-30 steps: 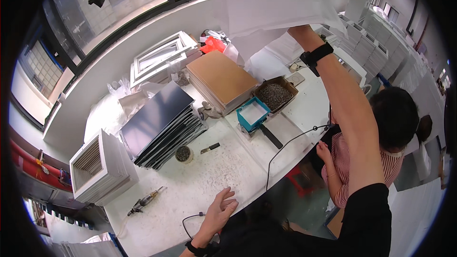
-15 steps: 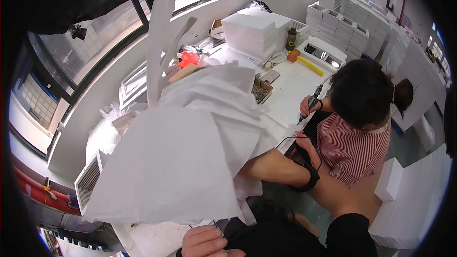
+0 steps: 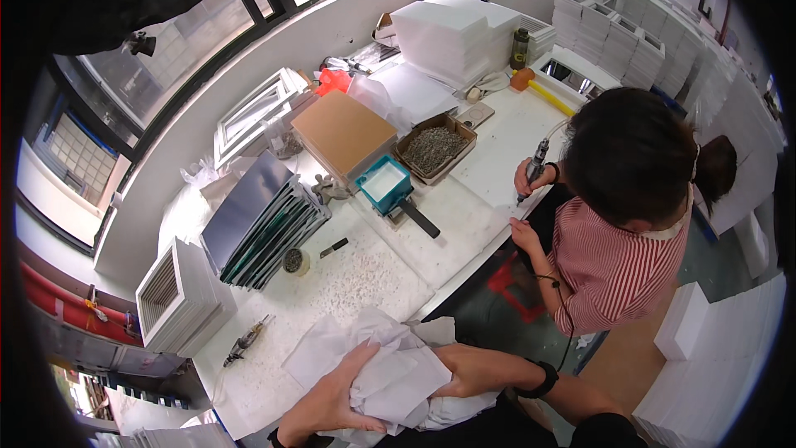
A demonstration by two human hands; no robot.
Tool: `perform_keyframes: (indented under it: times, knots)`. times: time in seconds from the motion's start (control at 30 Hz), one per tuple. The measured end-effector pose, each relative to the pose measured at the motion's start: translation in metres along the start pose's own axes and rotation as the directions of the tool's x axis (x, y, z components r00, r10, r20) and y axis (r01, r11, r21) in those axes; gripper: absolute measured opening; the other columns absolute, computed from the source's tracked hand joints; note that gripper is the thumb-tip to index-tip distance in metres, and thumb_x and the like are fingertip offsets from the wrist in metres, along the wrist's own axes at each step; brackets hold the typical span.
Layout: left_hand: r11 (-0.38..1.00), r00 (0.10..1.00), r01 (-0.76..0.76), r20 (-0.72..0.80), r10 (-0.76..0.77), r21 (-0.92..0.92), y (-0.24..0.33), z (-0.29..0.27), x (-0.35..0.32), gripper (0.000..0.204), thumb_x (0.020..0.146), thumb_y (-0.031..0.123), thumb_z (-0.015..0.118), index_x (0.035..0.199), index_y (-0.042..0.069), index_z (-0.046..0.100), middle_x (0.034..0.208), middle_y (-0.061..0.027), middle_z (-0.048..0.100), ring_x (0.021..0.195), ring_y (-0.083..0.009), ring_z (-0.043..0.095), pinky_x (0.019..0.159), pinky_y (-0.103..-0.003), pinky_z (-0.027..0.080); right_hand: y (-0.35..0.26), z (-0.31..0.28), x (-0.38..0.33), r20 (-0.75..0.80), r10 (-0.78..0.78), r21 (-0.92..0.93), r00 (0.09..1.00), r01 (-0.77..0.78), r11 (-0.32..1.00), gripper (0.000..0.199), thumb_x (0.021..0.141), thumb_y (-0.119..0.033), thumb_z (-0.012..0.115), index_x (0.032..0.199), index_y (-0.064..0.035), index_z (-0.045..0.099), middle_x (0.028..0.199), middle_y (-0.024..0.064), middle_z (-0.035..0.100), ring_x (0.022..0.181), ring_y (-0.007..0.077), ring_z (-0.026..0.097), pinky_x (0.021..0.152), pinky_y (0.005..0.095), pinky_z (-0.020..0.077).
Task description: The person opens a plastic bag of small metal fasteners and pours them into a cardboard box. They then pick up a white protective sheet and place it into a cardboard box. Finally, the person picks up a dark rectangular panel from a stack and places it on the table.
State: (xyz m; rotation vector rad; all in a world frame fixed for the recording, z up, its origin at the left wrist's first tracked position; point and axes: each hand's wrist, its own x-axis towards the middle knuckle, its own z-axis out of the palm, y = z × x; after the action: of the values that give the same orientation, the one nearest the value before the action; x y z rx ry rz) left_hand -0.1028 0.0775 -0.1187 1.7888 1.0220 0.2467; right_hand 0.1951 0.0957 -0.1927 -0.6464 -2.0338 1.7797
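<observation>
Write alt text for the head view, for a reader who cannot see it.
Both of the person's hands, the left hand and the right hand, clutch a crumpled bundle of white paper at the near edge of a white workbench. Beside them, a co-worker in a striped shirt holds a power screwdriver.

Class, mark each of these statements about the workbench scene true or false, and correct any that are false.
1. Both hands, the left hand and the right hand, grip crumpled white paper. True.
2. The co-worker holds a hammer. False: a slim power tool, pressed tip-down on the table.
3. The open brown tray holds small grey pieces. True.
4. The teal box sits on the floor. False: it sits on the table.
</observation>
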Motion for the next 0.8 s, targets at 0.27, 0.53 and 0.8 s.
perform_keyframes:
  times: [0.27,0.53,0.8]
  knots:
    - [0.760,0.969,0.226,0.221,-0.112,-0.610,-0.125,0.064,0.041,0.113,0.075,0.053,0.091,0.158,-0.001,0.037,0.152,-0.0140,0.051,0.137,-0.0260,0.051,0.114,-0.039,0.042,0.026,0.005,-0.012,-0.405,0.008,0.021,0.914,0.000,1.000,0.054,0.089,-0.003,0.074,0.141,0.0008,0.058,0.132,0.0196,0.066,0.125,0.0327,0.064,0.108,0.0406,0.0478]
    - [0.640,0.998,0.054,0.021,-0.059,-0.766,-0.096,0.100,0.118,0.070,0.091,0.022,0.077,0.150,0.001,0.047,0.141,-0.0092,0.057,0.131,-0.0212,0.053,0.112,-0.036,0.043,0.019,0.027,0.008,-0.777,0.195,0.050,0.598,-0.249,0.967,0.059,0.088,-0.008,0.072,0.143,0.0026,0.054,0.130,0.0222,0.065,0.123,0.0332,0.064,0.106,0.0397,0.0488]
    - [0.620,0.987,0.054,0.134,0.083,-0.783,-0.083,0.099,0.128,0.071,0.089,0.022,0.077,0.150,0.002,0.047,0.139,-0.0083,0.056,0.127,-0.0208,0.053,0.110,-0.036,0.044,-0.030,0.013,-0.068,-0.674,0.403,0.119,0.619,-0.448,0.886,0.070,0.090,-0.032,0.080,0.146,0.0022,0.054,0.125,0.0170,0.067,0.107,0.0302,0.070,0.098,0.0394,0.0542]
